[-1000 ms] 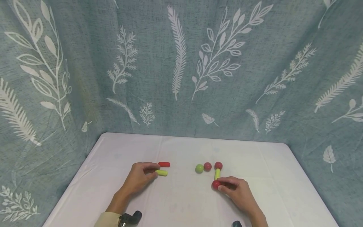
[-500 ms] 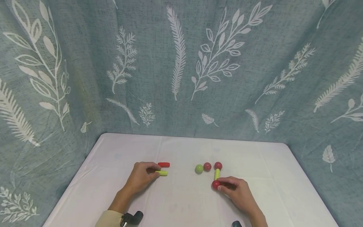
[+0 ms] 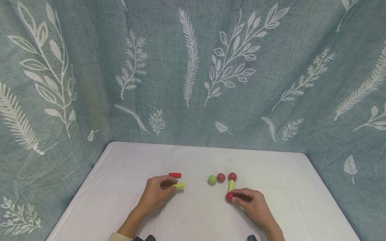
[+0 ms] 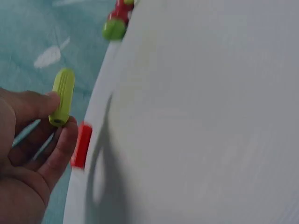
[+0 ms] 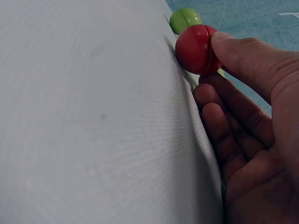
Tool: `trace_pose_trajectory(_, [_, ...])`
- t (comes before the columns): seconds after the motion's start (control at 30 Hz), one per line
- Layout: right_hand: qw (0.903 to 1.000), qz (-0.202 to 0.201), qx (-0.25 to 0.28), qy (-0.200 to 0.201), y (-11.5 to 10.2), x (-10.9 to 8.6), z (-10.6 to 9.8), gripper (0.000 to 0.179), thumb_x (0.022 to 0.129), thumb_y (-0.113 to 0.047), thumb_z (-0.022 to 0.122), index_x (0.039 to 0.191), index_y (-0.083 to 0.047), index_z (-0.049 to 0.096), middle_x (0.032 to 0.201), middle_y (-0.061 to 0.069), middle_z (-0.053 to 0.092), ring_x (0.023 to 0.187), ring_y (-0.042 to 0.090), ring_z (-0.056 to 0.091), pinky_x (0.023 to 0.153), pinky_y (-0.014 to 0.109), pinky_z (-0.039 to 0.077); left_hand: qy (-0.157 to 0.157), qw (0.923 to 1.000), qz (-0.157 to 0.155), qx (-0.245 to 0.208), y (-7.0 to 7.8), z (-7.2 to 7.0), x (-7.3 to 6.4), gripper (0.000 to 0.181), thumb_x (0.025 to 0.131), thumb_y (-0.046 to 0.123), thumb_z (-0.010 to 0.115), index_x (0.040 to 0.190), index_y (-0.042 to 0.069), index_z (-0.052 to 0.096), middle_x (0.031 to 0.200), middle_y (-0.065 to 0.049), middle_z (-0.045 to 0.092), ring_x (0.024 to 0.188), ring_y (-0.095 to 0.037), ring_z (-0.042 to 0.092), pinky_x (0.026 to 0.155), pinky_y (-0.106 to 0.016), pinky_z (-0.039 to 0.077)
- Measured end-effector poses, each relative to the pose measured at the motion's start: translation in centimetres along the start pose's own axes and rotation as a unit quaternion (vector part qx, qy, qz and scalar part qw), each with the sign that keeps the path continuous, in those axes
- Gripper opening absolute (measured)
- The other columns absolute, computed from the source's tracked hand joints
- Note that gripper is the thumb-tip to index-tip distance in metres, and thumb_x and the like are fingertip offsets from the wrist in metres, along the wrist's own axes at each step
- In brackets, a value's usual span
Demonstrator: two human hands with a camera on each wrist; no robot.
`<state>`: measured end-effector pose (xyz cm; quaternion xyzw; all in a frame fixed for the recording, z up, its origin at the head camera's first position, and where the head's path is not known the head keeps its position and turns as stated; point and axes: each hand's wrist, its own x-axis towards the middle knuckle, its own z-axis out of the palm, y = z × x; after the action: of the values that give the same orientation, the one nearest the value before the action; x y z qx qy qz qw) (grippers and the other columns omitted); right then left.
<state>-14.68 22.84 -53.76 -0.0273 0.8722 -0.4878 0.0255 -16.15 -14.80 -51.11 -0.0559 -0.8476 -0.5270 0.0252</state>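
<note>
Between thumb and fingertips, my left hand (image 3: 157,193) pinches a short yellow-green rod (image 3: 180,185); the left wrist view shows the ribbed rod (image 4: 62,95) raised over its shadow on the cloth. Just beyond that hand lies a red rod (image 3: 175,175). My right hand (image 3: 252,203) holds a glossy red ball (image 3: 230,196) by thumb and finger. From this ball a second yellow-green rod (image 3: 231,185) runs away to another red ball (image 3: 232,176), in line with it. In the right wrist view a seam circles the held ball (image 5: 192,49).
A green ball (image 3: 212,180) and a third red ball (image 3: 221,177) sit side by side left of the rod-and-ball row. Everything is on a white cloth-covered table (image 3: 193,214). A leaf-patterned curtain (image 3: 169,67) hangs behind its far edge.
My left hand has lifted the yellow-green rod and moved it slightly right and nearer, away from the red rod. My right hand has stayed in place on the red ball.
</note>
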Motion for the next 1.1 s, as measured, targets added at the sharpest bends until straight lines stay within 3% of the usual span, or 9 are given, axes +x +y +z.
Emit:
trace_pose_trajectory(0.2, [1.0000, -0.001, -0.001, -0.003, 0.0, 0.0, 0.0, 0.024, 0.091, -0.021, 0.090, 0.114, -0.025, 0.085, 0.112, -0.007, 0.084, 0.106, 0.008, 0.075, 0.094, 0.020, 0.059, -0.017, 0.9983, -0.010, -0.054, 1.7, 2.3, -1.3, 0.018, 0.091, 0.000, 0.085, 0.108, 0.002, 0.081, 0.103, -0.007, 0.082, 0.090, -0.016, 0.078, 0.083, -0.024, 0.064])
trace_pose_trajectory(0.47, [0.9997, 0.003, -0.022, -0.008, -0.3, 0.2, 0.0, 0.023, 0.091, -0.022, 0.090, 0.113, -0.029, 0.085, 0.110, -0.011, 0.083, 0.107, 0.008, 0.075, 0.095, 0.021, 0.058, -0.079, 0.9885, -0.067, -0.109, 3.5, 5.2, -2.6, 0.029, 0.098, 0.004, 0.075, 0.127, -0.002, 0.077, 0.120, -0.013, 0.081, 0.099, -0.019, 0.079, 0.082, -0.026, 0.064])
trace_pose_trajectory(0.83, [0.9995, -0.009, -0.031, -0.006, -0.6, 0.4, -0.1, 0.023, 0.092, -0.025, 0.090, 0.114, -0.030, 0.085, 0.113, -0.011, 0.083, 0.110, 0.009, 0.076, 0.098, 0.024, 0.060, -0.130, 0.9793, -0.112, -0.108, 5.9, 9.4, -3.3, 0.025, 0.101, 0.005, 0.072, 0.125, 0.002, 0.077, 0.102, -0.002, 0.076, 0.085, -0.014, 0.074, 0.074, -0.025, 0.062])
trace_pose_trajectory(0.97, [0.9992, -0.014, -0.036, -0.008, -0.5, 0.5, -0.1, 0.023, 0.093, -0.026, 0.089, 0.115, -0.030, 0.084, 0.114, -0.011, 0.083, 0.111, 0.010, 0.076, 0.097, 0.024, 0.060, -0.146, 0.9787, -0.104, -0.101, 6.4, 10.5, -3.3, 0.026, 0.097, 0.004, 0.073, 0.122, -0.001, 0.077, 0.094, -0.001, 0.074, 0.079, -0.014, 0.076, 0.070, -0.025, 0.060])
trace_pose_trajectory(1.1, [0.9990, -0.021, -0.039, -0.009, -0.4, 0.7, -0.2, 0.021, 0.095, -0.027, 0.087, 0.115, -0.030, 0.085, 0.112, -0.012, 0.082, 0.111, 0.011, 0.076, 0.097, 0.024, 0.059, -0.152, 0.9794, -0.104, -0.083, 6.9, 11.6, -3.3, 0.020, 0.090, 0.005, 0.076, 0.109, 0.003, 0.079, 0.084, 0.000, 0.074, 0.072, -0.013, 0.074, 0.067, -0.025, 0.057])
